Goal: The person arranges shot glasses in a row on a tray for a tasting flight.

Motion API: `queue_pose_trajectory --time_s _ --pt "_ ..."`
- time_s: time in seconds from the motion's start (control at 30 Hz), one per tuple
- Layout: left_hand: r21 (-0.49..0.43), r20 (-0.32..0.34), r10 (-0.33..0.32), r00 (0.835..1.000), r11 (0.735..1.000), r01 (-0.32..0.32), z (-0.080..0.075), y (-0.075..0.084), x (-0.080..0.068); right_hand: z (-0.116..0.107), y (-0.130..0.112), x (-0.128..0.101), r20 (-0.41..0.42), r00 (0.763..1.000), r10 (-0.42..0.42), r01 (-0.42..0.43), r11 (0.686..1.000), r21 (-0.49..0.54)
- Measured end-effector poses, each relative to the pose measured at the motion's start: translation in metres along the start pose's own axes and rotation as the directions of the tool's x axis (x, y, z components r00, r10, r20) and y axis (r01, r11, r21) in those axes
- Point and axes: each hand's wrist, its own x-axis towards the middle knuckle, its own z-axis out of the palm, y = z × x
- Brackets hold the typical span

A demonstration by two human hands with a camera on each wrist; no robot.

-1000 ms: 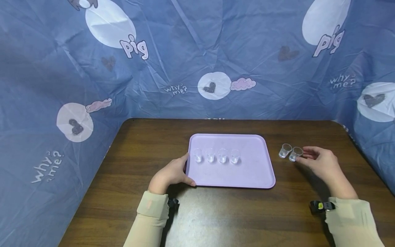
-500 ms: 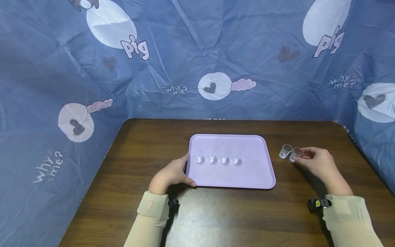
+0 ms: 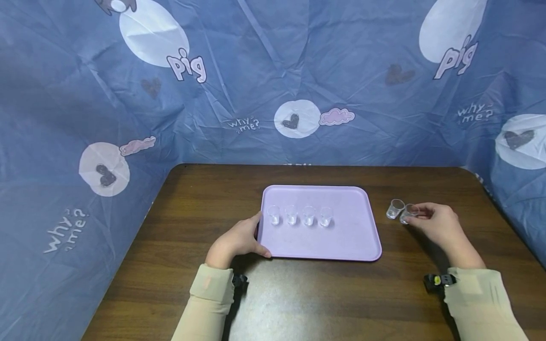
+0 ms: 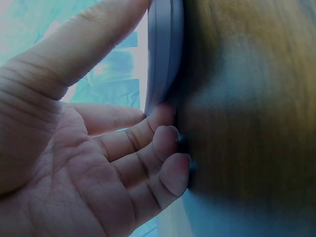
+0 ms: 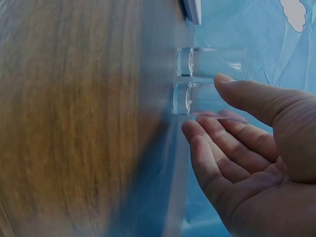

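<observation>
My left hand (image 3: pixel 236 240) holds the front left corner of a lilac tray (image 3: pixel 354 237), thumb at the front edge and fingers at the left side. The left wrist view shows the fingertips (image 4: pixel 175 173) low against the tray's rim (image 4: pixel 165 44). Several clear shot glasses (image 3: pixel 309 216) stand upright in a row on the tray. Right of it, two more stand side by side on the table. My right hand (image 3: pixel 439 227) pinches the nearer shot glass (image 5: pixel 202 96) between thumb and fingers; the other shot glass (image 3: pixel 395 209) is just beyond it.
The brown wooden table (image 3: pixel 324 298) carries the tray and glasses. A blue printed cloth (image 3: pixel 239 85) hangs behind the table and along its sides. Dark wrist devices (image 3: pixel 437 282) sit at both cuffs.
My right hand has shifted slightly left, and its thumb and fingers have closed in around the nearer shot glass. The left hand, tray and other glasses stay in place.
</observation>
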Motion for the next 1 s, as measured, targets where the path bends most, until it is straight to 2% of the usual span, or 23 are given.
queue_pose_trajectory --time_s 0.27,0.63,1.0 --pt "-0.001 0.006 -0.004 1.0 1.0 0.004 0.002 -0.001 0.0 0.0 0.002 -0.003 0.0 1.0 -0.008 0.008 1.0 0.014" --pt "0.01 -0.01 0.008 1.0 1.0 -0.008 0.001 0.001 -0.001 -0.009 -0.002 -0.01 -0.028 0.999 -0.033 0.032 0.999 -0.019" --pt "0.012 -0.011 0.008 1.0 1.0 -0.008 0.001 -0.001 0.001 -0.018 -0.016 -0.013 -0.061 0.996 -0.062 0.06 0.998 -0.034"
